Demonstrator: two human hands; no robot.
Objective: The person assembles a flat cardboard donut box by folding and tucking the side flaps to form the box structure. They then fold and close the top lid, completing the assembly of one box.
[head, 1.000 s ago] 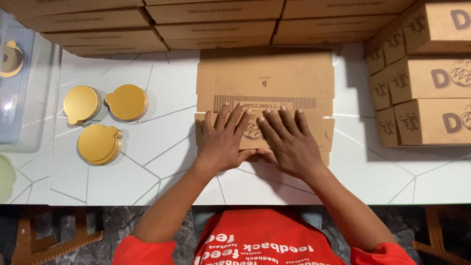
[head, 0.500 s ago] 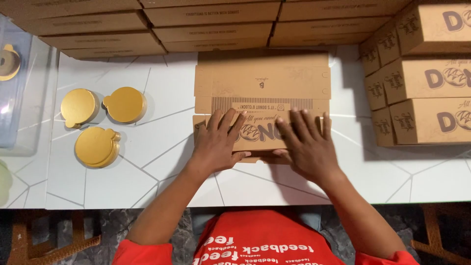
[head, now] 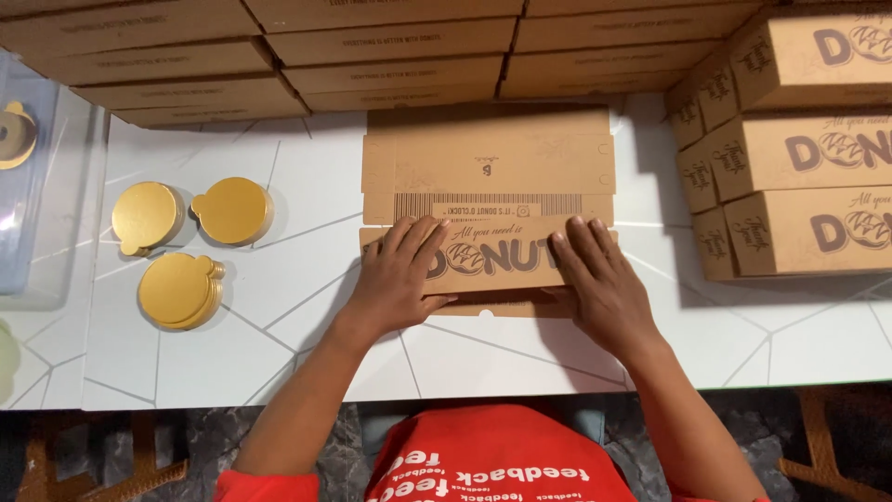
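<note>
Flat kraft carton blank (head: 490, 191) on white tabletop (head: 307, 307): light, thin, stiff along creases, likely dents easily. Left hand (head: 400, 274) and right hand (head: 599, 284), grips released, palms pressing folded front flap; best held by edges.

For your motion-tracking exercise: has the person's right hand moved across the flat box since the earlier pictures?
Yes. The right hand has slid outward to the right, away from the left hand, judged against the flat cardboard box; the panel's middle now shows between them.

Under my fingers, at frame centre, lies a flat brown cardboard box blank (head: 490, 191) with dark print. Folded brown boxes (head: 799, 149) stack at the right; flattened brown blanks (head: 307, 51) line the top edge.
</note>
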